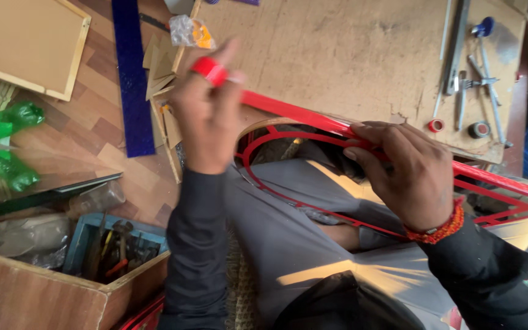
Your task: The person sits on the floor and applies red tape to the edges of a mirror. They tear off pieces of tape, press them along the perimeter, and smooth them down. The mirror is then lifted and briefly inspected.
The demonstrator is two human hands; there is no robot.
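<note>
My left hand (210,113) is raised and blurred, gripping a small roll of red tape (210,70). A strip of the tape (288,112) runs from the roll down to the right. My right hand (401,168) presses that strip onto the rim of a curved wooden frame (264,126) with red-edged openwork, which rests across my lap. A red bead bracelet (444,229) circles my right wrist. Both sleeves are dark.
A worn board worktop (349,49) carries metal tools (465,55), a small red tape roll (436,125) and a grey roll (478,129). On the floor lie a blue strip (131,79), cardboard scraps (161,64), a framed board (25,43), green plastic (4,143) and a tool box (114,247).
</note>
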